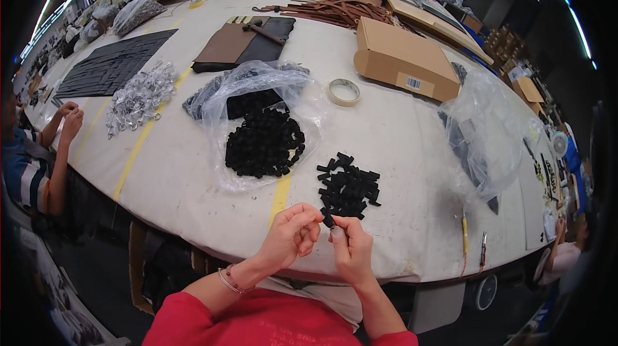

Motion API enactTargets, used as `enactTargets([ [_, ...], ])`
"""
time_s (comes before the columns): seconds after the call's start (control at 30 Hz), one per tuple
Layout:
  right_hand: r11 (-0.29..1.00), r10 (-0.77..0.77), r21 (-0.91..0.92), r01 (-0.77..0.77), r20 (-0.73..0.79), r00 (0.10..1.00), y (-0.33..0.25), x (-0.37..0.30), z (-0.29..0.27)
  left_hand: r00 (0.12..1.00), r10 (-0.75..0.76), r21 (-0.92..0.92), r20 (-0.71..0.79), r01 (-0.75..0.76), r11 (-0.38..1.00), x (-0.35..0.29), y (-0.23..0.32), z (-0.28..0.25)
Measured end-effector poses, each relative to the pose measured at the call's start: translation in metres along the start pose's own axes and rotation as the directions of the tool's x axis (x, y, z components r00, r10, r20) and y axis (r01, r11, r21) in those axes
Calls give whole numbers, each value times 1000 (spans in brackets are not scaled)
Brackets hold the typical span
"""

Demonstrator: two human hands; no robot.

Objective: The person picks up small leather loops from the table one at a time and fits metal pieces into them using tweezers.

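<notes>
The right hand (353,249) grasps a small black piece (329,220) between thumb and forefinger, just inside the near edge of the pale worktable (418,211). The left hand (293,236) is partly curled, its thumb and forefinger drawn together right beside the piece; whether they grip it too cannot be told. Both forearms cross the table's curved front edge. Just beyond the fingertips lies a loose pile of black pieces (347,185), leaving little room directly ahead. Farther to the left, an open transparent bag (222,169) spreads around a larger black heap (264,143). To the right, a broad stretch of tabletop gives sideways room as far as a second plastic bag (492,146) and, nearer the front edge, a yellow-handled tool (465,236). More open surface lies left of the hands, along the front edge. A tape roll (344,92) and a cardboard box (402,56) bound the far side.
</notes>
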State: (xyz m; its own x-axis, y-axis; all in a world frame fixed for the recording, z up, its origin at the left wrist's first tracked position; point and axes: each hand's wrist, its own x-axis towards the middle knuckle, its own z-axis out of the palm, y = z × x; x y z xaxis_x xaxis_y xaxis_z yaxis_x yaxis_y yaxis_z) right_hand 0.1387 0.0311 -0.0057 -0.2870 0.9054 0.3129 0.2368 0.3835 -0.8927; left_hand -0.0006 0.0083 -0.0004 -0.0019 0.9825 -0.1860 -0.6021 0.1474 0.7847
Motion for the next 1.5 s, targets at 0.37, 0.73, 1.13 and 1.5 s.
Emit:
enactTargets([
  [0.37, 981, -167, -114, 159, -61, 984, -1, -10, 6, 862, -394, -488, 320, 506, 711, -5, -3, -6],
  [0.73, 808, -499, -395, 438, -63, 864, 8, -9, 5, 893, -406, -465, 196, 449, 763, -16, 1, 6],
  [1.13, 986, -30, -166, 30, 2, 1000, 11, 4, -1, 948, -319, -343, 2, 300, 890, 6, 4, -9],
  [1.5, 779, 297, -592, -205, 60, 953, 84, 113, -88, 898, 438, 902, -30, -165, 400, 41, 49, -49],
])
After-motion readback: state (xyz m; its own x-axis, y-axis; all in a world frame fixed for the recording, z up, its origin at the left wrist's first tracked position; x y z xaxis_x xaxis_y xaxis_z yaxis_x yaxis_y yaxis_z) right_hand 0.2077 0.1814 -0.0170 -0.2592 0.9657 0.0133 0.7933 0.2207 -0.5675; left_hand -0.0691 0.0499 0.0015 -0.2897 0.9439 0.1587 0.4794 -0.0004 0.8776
